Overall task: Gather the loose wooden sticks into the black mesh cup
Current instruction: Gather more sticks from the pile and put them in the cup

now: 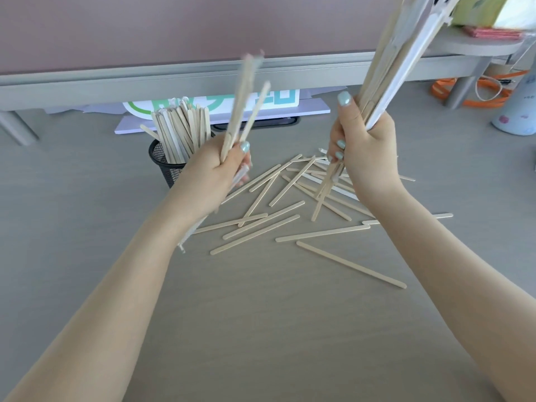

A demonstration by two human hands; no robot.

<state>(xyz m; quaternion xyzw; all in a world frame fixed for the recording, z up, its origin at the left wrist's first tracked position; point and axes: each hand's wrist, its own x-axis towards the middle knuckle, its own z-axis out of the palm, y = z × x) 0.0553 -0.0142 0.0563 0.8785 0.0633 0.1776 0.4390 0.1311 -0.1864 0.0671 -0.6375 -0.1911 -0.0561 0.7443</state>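
The black mesh cup [162, 162] stands on the table at centre left, packed with several upright wooden sticks [185, 129]. My left hand [220, 169] is just right of the cup, closed around a few sticks [240, 111] that point up and look blurred. My right hand [365, 152] grips a thick bundle of sticks [406, 47], some in white wrappers, slanting up to the right. Many loose sticks [278, 216] lie scattered on the table between and below both hands.
A grey shelf riser [174, 82] runs across the back, with a green-and-white sign [226, 105] under it. At far right stand a pale bottle [516, 111] and orange cable [487, 91]. Open tabletop [261, 329] lies toward me.
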